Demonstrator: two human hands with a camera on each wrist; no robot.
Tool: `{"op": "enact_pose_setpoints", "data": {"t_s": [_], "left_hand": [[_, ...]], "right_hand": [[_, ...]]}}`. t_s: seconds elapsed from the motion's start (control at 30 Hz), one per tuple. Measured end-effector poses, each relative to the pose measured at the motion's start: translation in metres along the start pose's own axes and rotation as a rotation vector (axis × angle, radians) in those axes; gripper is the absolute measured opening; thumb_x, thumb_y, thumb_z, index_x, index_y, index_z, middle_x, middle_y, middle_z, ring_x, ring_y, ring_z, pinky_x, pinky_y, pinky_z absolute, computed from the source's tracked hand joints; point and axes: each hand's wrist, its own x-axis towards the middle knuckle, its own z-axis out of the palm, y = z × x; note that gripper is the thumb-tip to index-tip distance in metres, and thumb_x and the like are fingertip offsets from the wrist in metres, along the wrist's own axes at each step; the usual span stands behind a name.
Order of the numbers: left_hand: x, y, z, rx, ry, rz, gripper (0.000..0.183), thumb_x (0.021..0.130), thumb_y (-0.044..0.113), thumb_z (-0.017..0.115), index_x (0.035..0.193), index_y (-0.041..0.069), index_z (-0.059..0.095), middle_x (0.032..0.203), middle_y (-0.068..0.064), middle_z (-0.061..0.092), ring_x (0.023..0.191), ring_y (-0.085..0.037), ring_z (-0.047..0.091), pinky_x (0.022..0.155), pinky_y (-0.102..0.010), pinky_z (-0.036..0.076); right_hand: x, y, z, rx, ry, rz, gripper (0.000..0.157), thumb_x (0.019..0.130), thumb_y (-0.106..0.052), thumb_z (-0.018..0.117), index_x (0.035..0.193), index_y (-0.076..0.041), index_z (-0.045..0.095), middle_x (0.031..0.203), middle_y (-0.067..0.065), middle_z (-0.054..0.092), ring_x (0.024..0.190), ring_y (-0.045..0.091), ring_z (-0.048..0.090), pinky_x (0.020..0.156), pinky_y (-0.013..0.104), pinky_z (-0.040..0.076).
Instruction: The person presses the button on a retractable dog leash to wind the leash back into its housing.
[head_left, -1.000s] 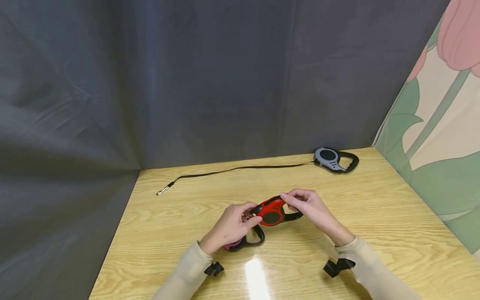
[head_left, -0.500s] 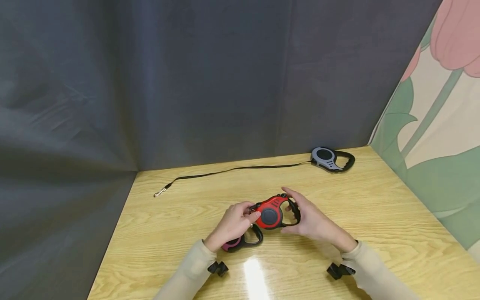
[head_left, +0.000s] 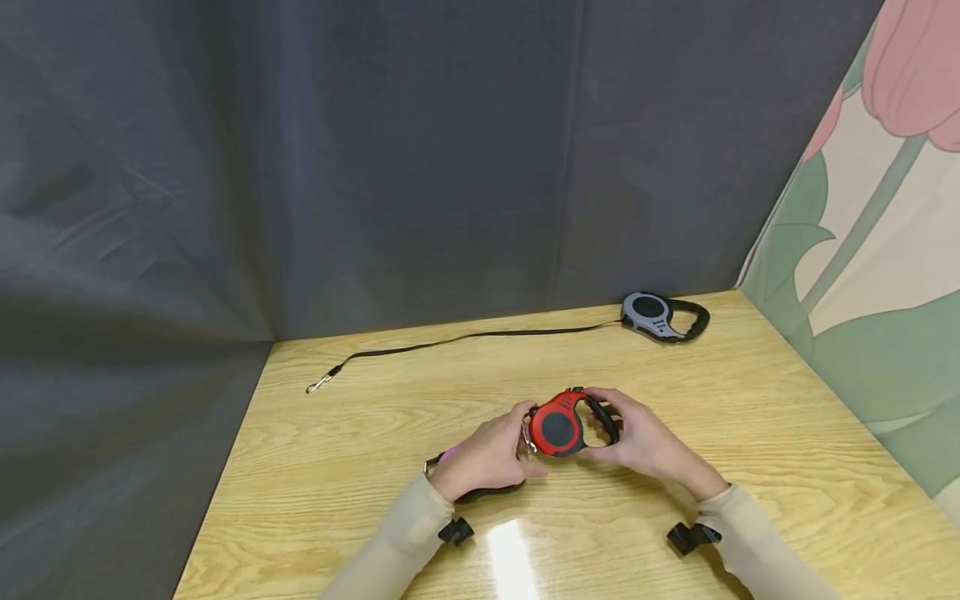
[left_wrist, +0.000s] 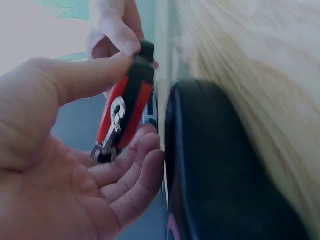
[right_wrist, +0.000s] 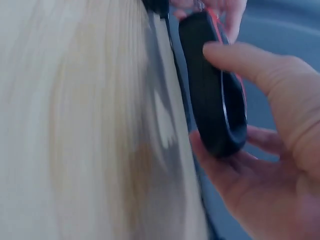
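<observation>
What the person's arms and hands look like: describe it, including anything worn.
Left hand and right hand are bare, without gloves. Plain beige sleeves run down to the wrists, with a small, blocky black device near each.

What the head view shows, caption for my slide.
Right hand holding a red leash by its handle, left hand beside its clip; grey leash behind, strap extended.
</observation>
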Motion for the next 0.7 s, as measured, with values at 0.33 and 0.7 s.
{"op": "enact_pose_setpoints", "data": {"t_s": [0.33, 0.7], "left_hand": [[0.013, 0.006, 0.015, 0.337, 0.034, 0.070, 0.063, 0.089, 0.047, 0.086, 0.138, 0.014, 0.064, 0.117, -0.001, 0.076, 0.109, -0.019, 0.070, 0.090, -0.034, 0.057], [0.017, 0.002, 0.024, 0.507, 0.042, 0.096, 0.067, 0.085, 0.062, 0.084, 0.132, 0.016, 0.068, 0.118, 0.000, 0.073, 0.108, -0.018, 0.067, 0.087, -0.034, 0.058]], "right_hand": [[-0.005, 0.019, -0.010, 0.011, -0.101, -0.017, 0.089, 0.076, -0.032, 0.099, 0.149, -0.002, 0.057, 0.119, 0.010, 0.068, 0.101, 0.015, 0.066, 0.083, 0.024, 0.053], [-0.005, 0.017, -0.014, -0.112, -0.157, -0.018, 0.088, 0.076, -0.043, 0.097, 0.146, -0.004, 0.060, 0.137, 0.012, 0.068, 0.127, 0.032, 0.064, 0.105, 0.041, 0.053]]}}
